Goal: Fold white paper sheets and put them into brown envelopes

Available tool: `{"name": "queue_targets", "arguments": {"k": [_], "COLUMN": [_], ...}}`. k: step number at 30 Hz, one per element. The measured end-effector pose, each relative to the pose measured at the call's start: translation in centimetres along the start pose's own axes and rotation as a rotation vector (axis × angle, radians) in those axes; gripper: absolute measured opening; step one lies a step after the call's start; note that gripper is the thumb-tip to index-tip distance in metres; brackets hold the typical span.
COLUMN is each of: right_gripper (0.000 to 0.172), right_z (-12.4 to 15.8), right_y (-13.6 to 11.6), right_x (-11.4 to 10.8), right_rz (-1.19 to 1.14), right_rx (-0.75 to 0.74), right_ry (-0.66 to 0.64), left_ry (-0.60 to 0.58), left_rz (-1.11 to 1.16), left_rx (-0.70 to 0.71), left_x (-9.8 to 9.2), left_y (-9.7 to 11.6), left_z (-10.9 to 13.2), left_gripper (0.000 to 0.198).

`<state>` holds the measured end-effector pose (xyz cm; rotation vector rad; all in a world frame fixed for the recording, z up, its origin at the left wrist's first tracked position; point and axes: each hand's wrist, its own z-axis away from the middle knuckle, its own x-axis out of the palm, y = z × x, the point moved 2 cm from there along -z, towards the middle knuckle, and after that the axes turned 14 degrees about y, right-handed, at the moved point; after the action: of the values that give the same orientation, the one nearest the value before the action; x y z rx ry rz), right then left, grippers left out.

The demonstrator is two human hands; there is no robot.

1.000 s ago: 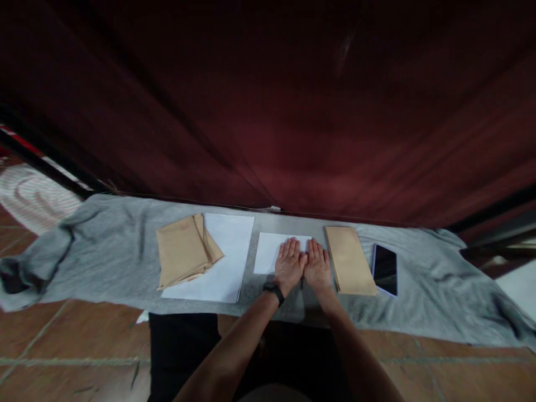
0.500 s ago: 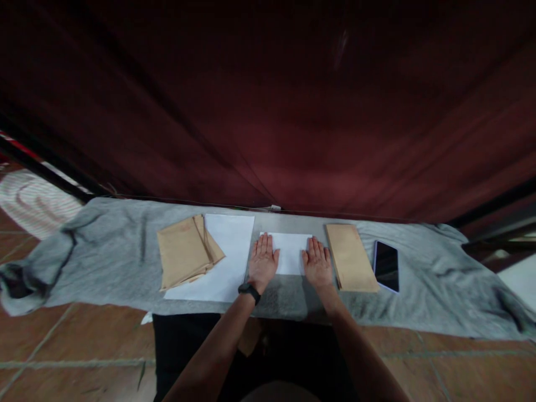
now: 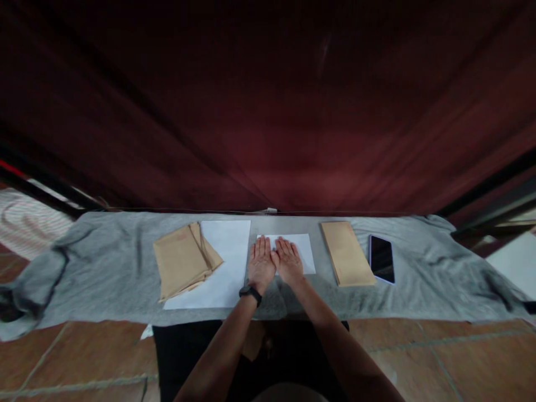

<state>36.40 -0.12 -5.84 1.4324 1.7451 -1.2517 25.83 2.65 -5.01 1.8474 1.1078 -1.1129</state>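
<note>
A small white sheet of paper (image 3: 304,254), possibly folded, lies flat on the grey cloth in front of me. My left hand (image 3: 262,262) rests palm down on its left end, fingers stretched out, with a dark watch on the wrist. Close beside it, my right hand (image 3: 288,262) lies flat on the middle of the paper, its thumb against the left hand. Part of the paper is hidden under both hands. Left of them is a larger white sheet stack (image 3: 228,257), partly covered by brown envelopes (image 3: 180,262). A neat pile of brown envelopes (image 3: 347,254) is to the right.
A phone (image 3: 381,258) with a dark screen lies right of the envelope pile. Grey cloth (image 3: 113,262) covers the long narrow surface. A dark red upright panel (image 3: 268,139) stands right behind it. Tiled floor (image 3: 402,357) shows below the front edge.
My right hand has slid left across the small paper, from its right end to beside my left hand. The left hand stays on the left end. The view has shifted slightly.
</note>
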Motion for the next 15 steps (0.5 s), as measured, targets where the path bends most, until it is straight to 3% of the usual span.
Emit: {"name": "queue_targets", "arguments": {"k": [10,15], "right_gripper": [0.053,0.056], "right_z": [1.7,2.5], "right_y": [4.7,6.2], "right_x": [-1.4,-2.3], "right_rz": [0.139,0.167], "right_rx": [-0.023,-0.015], "right_ry": [0.174,0.19], "left_ry": [0.045,0.061], "left_rz": [0.012,0.031], "left_rx": [-0.033,-0.034], "left_x": [0.5,0.7], "left_y": [0.1,0.1], "left_z": [0.0,0.0], "left_gripper": [0.061,0.061]}}
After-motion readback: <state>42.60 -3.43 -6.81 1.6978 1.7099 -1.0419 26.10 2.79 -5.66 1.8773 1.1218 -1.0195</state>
